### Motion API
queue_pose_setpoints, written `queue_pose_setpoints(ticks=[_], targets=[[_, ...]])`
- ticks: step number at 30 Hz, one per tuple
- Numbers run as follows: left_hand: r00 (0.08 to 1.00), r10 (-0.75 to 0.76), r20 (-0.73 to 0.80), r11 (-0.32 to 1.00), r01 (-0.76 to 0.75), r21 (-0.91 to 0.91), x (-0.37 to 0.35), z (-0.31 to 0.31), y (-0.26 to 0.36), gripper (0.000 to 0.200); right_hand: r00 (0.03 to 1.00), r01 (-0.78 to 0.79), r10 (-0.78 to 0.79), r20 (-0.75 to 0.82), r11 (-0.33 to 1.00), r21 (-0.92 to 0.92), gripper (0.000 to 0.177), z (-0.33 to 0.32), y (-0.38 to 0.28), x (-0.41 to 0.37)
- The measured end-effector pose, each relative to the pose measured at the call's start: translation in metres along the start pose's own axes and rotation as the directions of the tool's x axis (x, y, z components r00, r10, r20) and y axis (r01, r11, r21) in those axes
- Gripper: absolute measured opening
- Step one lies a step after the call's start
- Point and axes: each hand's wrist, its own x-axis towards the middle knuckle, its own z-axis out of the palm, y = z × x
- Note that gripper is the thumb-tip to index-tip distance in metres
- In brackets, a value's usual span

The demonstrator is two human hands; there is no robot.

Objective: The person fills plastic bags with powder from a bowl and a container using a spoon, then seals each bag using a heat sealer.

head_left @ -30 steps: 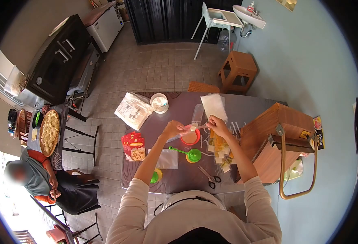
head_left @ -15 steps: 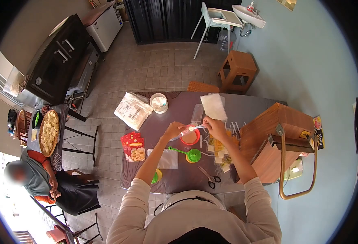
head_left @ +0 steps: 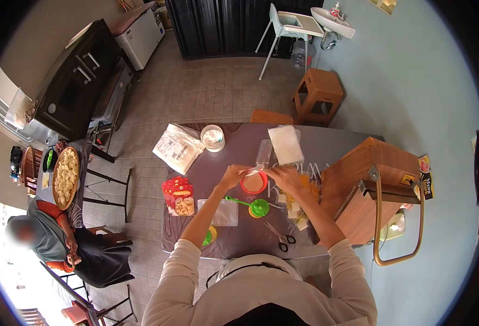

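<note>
My left hand (head_left: 232, 175) pinches a small clear plastic pouch (head_left: 246, 172) just above a red bowl (head_left: 254, 185) on the dark table (head_left: 239, 239). My right hand (head_left: 284, 176) faces it from the right, holding what looks like a small white spoon (head_left: 257, 171) whose tip meets the pouch's mouth. The two hands nearly touch over the bowl. A green scoop (head_left: 258, 207) lies just in front of the bowl, and an empty clear bag (head_left: 224, 212) lies to its left.
Scissors (head_left: 281, 237) lie near the front edge. A wooden box machine (head_left: 372, 185) fills the right side. Red snack packet (head_left: 178, 196), white sack (head_left: 178, 147), white tub (head_left: 213, 137), stacked bags (head_left: 286, 144) and a clear bottle (head_left: 264, 152) ring the bowl. A seated person (head_left: 60, 244) is at far left.
My right hand has dropped lower and moved left toward my left hand. The spoon and pouch have come down closer to the red bowl.
</note>
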Motion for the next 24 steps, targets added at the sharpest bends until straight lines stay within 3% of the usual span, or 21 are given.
queue_pose_setpoints(ticks=[2,12,14,18,20,24], targets=[[1.0,0.028,0.004,0.999,-0.028,0.034,-0.001,0.001,-0.003,0.026,0.997,0.052,-0.052,0.064,0.999,0.001,0.03,0.001,-0.002,-0.003],[0.99,0.138,-0.01,0.989,-0.138,0.047,0.002,0.002,-0.009,0.024,0.999,0.008,-0.008,0.048,1.0,0.014,0.024,-0.002,-0.003,-0.003],[0.991,0.127,-0.047,0.991,-0.124,0.052,0.004,0.004,-0.004,0.023,0.983,-0.176,0.169,0.066,0.978,0.113,0.027,-0.002,0.0,-0.001],[0.993,0.096,-0.061,0.992,-0.091,0.083,-0.002,0.0,0.003,0.022,0.954,-0.301,0.287,0.091,0.927,0.225,0.019,-0.011,-0.003,0.002],[0.992,0.093,-0.089,0.992,-0.085,0.091,-0.001,0.001,-0.005,0.022,0.862,-0.486,0.504,0.051,0.793,0.368,0.014,-0.008,0.002,-0.002],[0.979,0.115,-0.168,0.991,-0.102,0.083,-0.005,0.001,-0.013,0.019,0.78,-0.542,0.626,-0.005,0.679,0.495,0.016,0.0,0.007,-0.018]])
